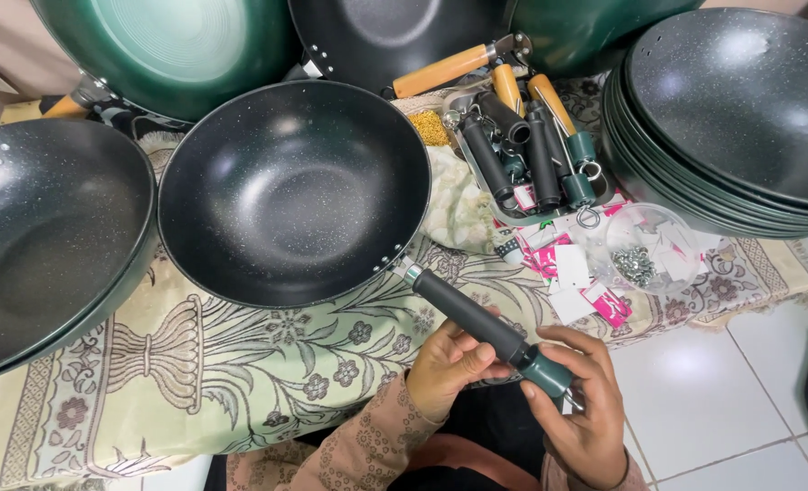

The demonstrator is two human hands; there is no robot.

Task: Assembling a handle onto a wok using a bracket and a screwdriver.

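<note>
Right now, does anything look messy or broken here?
Nothing looks broken. The only untidy spot is the pile of pink and white tags scattered loose on the patterned cloth beside the tray of handles. Both hands hold the handle of the middle pan.

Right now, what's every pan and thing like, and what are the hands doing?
Middle wok: upright, empty, handle attached.
Wok handle: black with a green end, held at its end by both hands.
Left hand: gripping under the handle.
Right hand: wrapped around the green end.
Stacked woks: nested, without handles.
Tray of handles: full, loose.
Clear bag of screws: lying on the cloth.
</note>
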